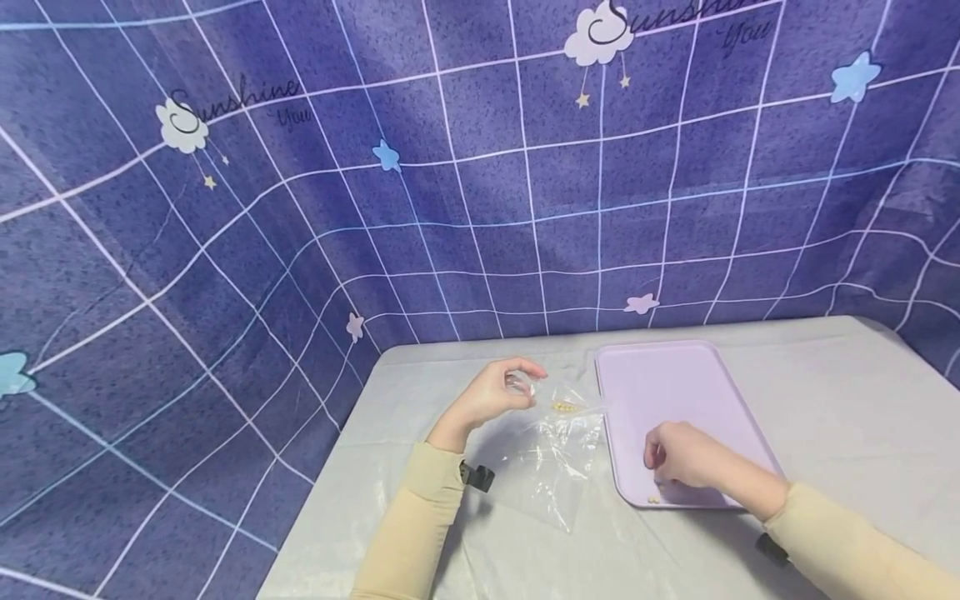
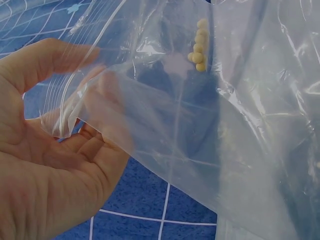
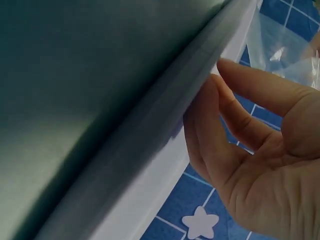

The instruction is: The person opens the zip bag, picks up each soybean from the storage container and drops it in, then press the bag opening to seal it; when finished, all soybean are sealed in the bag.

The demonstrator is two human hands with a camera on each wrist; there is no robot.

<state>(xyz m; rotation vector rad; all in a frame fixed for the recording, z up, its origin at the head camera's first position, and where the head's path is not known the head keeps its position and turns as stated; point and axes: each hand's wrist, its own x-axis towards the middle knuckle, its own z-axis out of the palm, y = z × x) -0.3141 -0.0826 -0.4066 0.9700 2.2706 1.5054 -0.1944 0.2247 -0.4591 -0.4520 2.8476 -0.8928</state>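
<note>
A clear, thin plastic zip bag is catching the light in bright, wrinkled streaks, its ridged closure strips showing as pale lines along the mouth. Inside, a short row of small, round, pale yellow pieces is gathering in a clump. The bag is lying to the left of a lavender rectangular tray with rounded corners and a raised rim; its side is reaching the tray's left edge. The left hand is holding the bag at its mouth, thumb and fingers curving around the plastic.

The right hand is hovering low over the near part of the tray, its fingers bending down and the thumb sitting close to them; whether they are pinching anything cannot be told. Just beside them, a couple of loose pale yellow pieces are resting near the tray's near rim.

Both arms are wearing cream sleeves, with black wrist devices showing beneath. A pale grey-white covering is spreading over the surface, creasing softly. Behind and to the left, a violet-blue cloth backdrop is hanging, displaying white and light-blue grid lines, stars, clouds and "Sunshine You" lettering.
</note>
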